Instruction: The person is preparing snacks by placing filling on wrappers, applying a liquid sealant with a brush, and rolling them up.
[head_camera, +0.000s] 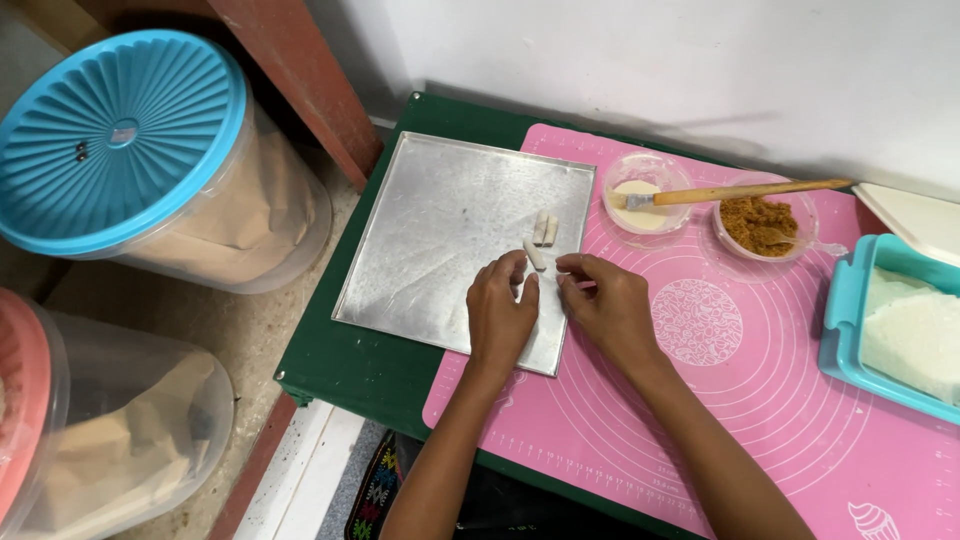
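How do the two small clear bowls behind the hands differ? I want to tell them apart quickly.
The left bowl holds a pale, smooth cream-coloured filling; the right bowl holds brown, crumbly stuff. A wooden-handled brush has its bristle end in the left bowl, while its handle only passes over the right bowl. The left bowl sits nearer the metal tray; the right bowl nearer the teal container. Both are small, clear, round, and stand on the pink mat.

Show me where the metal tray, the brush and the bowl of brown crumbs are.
metal tray (440, 230): head view, bare middle of its surface.
brush (740, 192): head view, middle of its wooden handle.
bowl of brown crumbs (762, 226): head view, on the crumbs inside.
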